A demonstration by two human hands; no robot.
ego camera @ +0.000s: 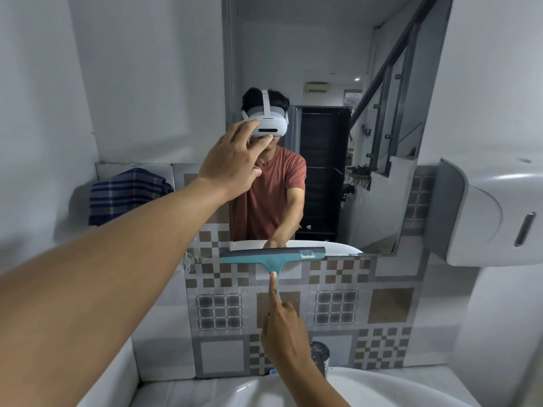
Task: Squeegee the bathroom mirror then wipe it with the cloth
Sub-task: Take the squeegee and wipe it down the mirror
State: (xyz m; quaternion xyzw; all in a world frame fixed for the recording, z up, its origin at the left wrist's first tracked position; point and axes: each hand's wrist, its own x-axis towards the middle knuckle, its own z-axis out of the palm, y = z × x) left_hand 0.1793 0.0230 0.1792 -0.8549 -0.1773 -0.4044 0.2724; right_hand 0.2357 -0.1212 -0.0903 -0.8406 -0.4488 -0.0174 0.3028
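The mirror hangs on the wall above the sink and reflects a person wearing a white headset and a red shirt. My right hand grips the handle of a teal squeegee, index finger stretched along the handle. Its blade lies level across the mirror's bottom edge. My left hand is flat against the mirror's left edge, fingers spread, holding nothing. A blue striped cloth hangs on the tiled ledge to the left.
A white paper dispenser juts out from the right wall beside the mirror. Patterned tiles cover the wall below. The white sink and a metal tap sit right under my right arm.
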